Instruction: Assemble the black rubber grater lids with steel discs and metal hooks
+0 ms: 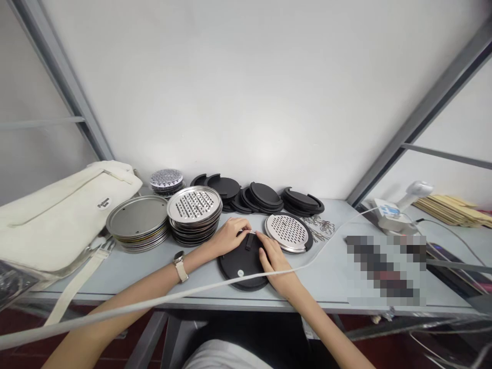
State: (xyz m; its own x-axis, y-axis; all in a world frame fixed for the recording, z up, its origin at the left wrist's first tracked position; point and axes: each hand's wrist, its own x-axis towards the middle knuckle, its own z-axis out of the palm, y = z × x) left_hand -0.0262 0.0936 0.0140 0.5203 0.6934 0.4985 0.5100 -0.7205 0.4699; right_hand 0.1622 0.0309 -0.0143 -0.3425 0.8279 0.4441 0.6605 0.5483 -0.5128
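Note:
A round black disc (240,261) with a small strap-like piece and a pale round sticker lies near the table's front edge. My left hand (231,236) rests at its upper left, fingers closed on the rim near the strap-like piece. Over the disc's right side lies my right hand (274,259), its fingertips at the upper rim and its fingers partly spread. Just right of it sits a perforated metal disc (286,230) in a black holder. Small metal rings or clips (323,226) lie beyond that disc.
Stacks of grater discs (195,205) and plain metal discs (137,215) stand left. Black holders (265,195) are piled behind. A cream bag (69,210) lies far left. A white cable (154,301) crosses the foreground; a white device (392,218) is at right.

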